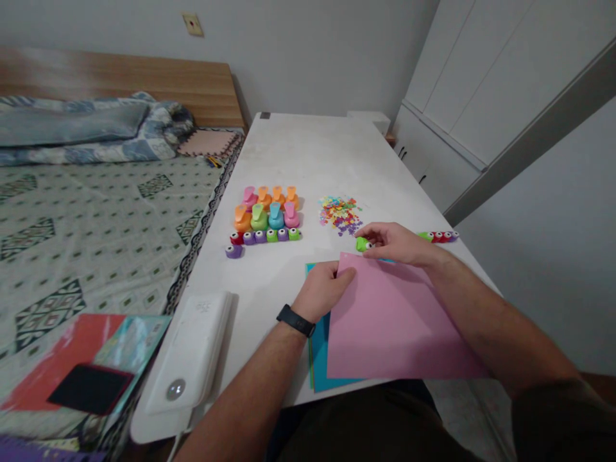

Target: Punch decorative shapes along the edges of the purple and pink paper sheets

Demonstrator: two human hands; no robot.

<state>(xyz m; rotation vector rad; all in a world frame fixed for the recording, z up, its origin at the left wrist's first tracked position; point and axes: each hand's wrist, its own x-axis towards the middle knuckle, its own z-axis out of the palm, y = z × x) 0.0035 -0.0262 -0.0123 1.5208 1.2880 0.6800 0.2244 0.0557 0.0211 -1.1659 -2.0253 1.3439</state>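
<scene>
Green punch (pixel 362 244) near pink sheet (pixel 394 321)

Left hand (pixel 323 290): grip pinching the sheet's upper-left edge, thumb on top; right hand (pixel 392 242): grip closed around the punch, just beyond the sheet's top edge; confetti pile (pixel 341 213) beyond, on white surface (pixel 327 154)

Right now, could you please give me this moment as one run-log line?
left hand: holds pink sheet | right hand: holds green punch | beyond punch: paper cutouts | beneath pink sheet: blue sheet
</scene>
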